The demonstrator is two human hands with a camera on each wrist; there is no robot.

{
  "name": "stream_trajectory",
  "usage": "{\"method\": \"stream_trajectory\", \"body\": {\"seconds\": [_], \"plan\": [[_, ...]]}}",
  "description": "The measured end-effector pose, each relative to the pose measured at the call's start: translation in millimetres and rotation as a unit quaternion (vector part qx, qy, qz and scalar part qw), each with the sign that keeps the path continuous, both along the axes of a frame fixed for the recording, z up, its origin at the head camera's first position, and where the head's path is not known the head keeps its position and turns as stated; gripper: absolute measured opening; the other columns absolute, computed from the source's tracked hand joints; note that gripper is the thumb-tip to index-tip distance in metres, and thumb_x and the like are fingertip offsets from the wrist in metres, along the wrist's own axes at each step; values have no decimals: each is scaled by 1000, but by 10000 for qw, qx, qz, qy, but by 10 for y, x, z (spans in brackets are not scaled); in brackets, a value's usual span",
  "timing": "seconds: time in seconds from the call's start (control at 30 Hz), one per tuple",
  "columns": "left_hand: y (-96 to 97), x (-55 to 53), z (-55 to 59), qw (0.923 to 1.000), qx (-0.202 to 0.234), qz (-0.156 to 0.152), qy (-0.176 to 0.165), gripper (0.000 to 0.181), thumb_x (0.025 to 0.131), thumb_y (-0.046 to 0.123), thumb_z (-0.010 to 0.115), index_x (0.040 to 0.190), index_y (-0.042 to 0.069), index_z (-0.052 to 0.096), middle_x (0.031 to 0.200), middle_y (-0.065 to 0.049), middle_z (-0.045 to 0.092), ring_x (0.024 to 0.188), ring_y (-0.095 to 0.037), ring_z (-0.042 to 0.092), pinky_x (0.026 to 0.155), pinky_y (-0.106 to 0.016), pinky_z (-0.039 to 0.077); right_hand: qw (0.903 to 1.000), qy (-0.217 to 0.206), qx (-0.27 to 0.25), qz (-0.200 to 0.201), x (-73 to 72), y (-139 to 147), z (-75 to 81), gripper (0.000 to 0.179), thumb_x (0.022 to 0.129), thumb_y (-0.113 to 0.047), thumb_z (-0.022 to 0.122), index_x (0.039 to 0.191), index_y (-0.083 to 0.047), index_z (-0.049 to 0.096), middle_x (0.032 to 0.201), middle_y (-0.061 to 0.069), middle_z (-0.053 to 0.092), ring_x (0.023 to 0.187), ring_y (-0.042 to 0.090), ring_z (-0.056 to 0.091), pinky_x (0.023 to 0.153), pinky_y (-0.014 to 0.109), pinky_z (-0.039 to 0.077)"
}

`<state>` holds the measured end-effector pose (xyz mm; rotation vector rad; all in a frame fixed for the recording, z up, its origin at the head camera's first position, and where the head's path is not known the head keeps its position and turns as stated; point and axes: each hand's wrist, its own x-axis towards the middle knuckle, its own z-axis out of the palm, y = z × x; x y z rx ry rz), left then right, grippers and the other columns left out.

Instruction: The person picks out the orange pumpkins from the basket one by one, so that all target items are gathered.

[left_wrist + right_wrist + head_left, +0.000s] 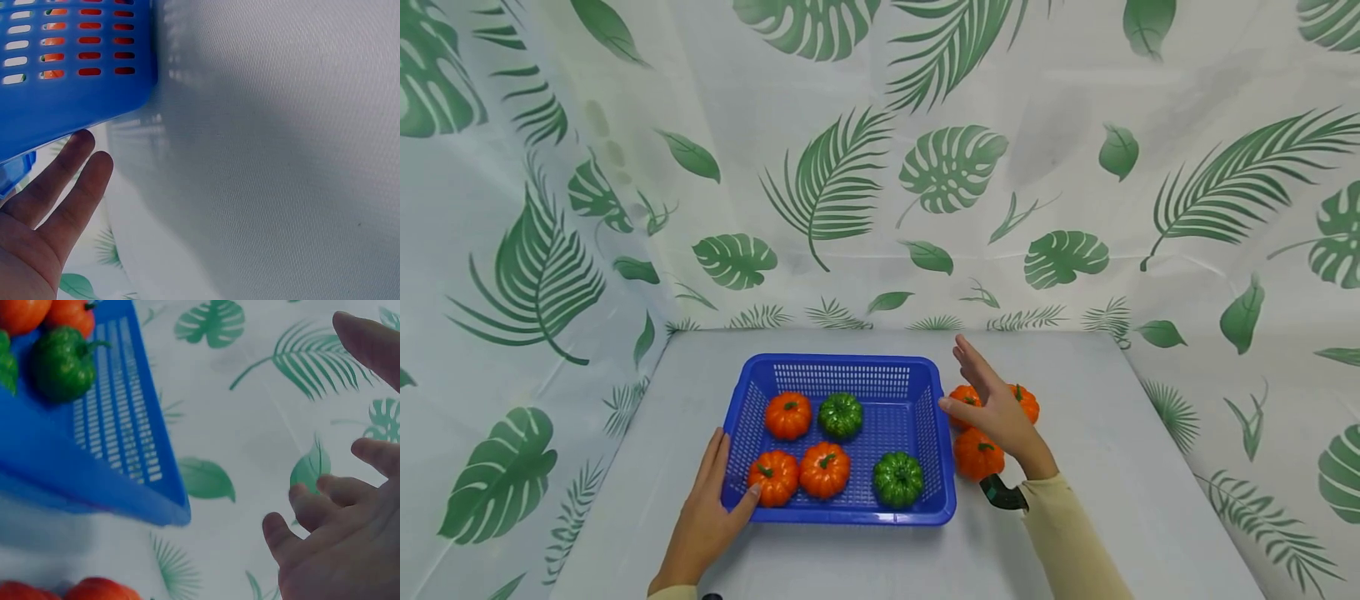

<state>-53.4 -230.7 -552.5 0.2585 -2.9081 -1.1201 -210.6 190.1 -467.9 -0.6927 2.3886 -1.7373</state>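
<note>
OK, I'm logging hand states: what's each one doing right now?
Left hand: open, resting against the blue basket.
Right hand: open, holding nothing, near the orange pumpkins outside the basket.

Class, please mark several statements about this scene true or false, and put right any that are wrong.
1. The blue basket holds three orange pumpkins. True.
2. Everything in the basket is orange. False: two green pumpkins are in it too.
3. The left hand is at the left side of the basket. True.
4. The right hand is gripping a pumpkin. False: it holds nothing, and its fingers are extended.
5. No pumpkins lie outside the basket. False: three orange ones are to its right, on the table.
6. The sheet behind the table has a green leaf print. True.
</note>
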Motion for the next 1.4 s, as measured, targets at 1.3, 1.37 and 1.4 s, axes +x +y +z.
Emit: {"method": "stream_trajectory", "body": {"seconds": [1.3,1.37,1.4], "plan": [[-13,1,0,10000,65,8,74,97,102,46,67,173,9,12,180,-11,2,159,-49,19,118,-69,25,9647,-305,1211,2320,19,-894,-59,87,98,-38,77,171,-28,31,174,1,31,156,32,36,123,58,32],[-11,-3,1,10000,72,7,61,97,102,46,67,173,10,12,180,-11,2,159,-49,19,119,-69,25,9621,-291,1230,2417,12,-923,-78,86,98,-37,77,171,-28,31,173,4,33,155,34,37,123,58,34],[-11,-4,2,10000,73,6,52,97,102,46,67,173,10,11,180,-11,2,159,-49,19,119,-69,25,9606,-277,1275,2454,5,-937,-95,86,98,-36,77,171,-28,32,172,6,35,154,36,39,122,58,36]]}}
